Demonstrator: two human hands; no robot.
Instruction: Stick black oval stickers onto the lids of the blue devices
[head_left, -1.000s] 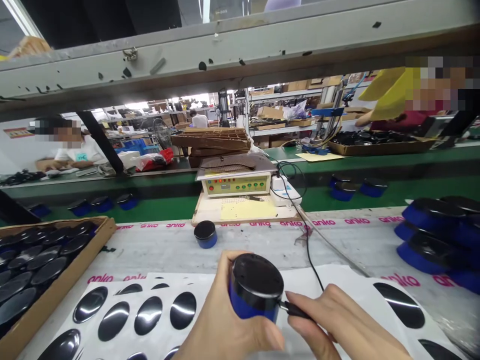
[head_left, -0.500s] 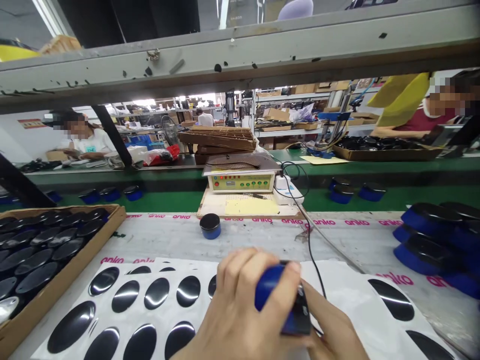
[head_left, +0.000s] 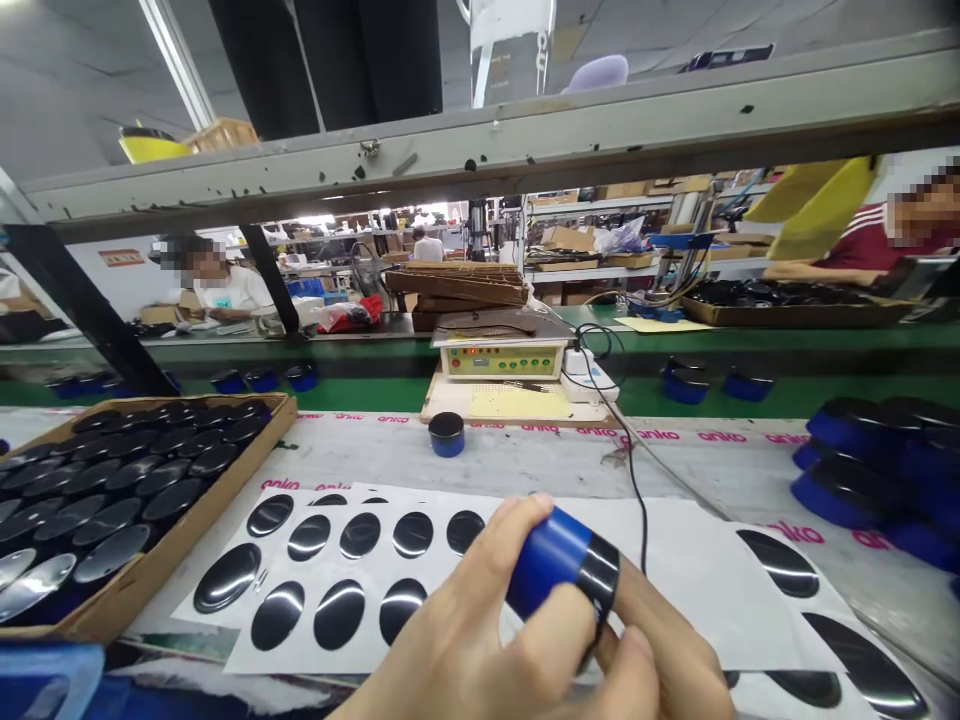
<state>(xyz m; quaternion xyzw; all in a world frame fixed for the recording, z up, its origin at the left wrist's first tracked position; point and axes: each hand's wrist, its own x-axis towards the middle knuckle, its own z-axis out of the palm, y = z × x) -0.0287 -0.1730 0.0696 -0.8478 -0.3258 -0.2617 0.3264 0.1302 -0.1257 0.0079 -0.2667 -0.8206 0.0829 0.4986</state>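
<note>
Plastic-covered bench (head_left: 525, 465) fills the lower frame; I see white sheets (head_left: 360, 600) of black ovals at lower left, a cardboard tray (head_left: 180, 520) beside them. At bottom centre my left hand (head_left: 480, 640) wraps closed around a blue-and-black cylinder (head_left: 564, 565), my right hand (head_left: 660, 650) pinching its black end. A green conveyor (head_left: 360, 392) and a tester box (head_left: 501, 358) sit mid-frame; seated workers beyond.

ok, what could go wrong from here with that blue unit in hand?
1. The blue-and-black cylinder is tipped sideways between the left hand and right hand; it may slip.
2. The black cable trails back to the tester box; a tug could unplug it.
3. A drop could scuff the glossy black ovals on the sheet.
</note>
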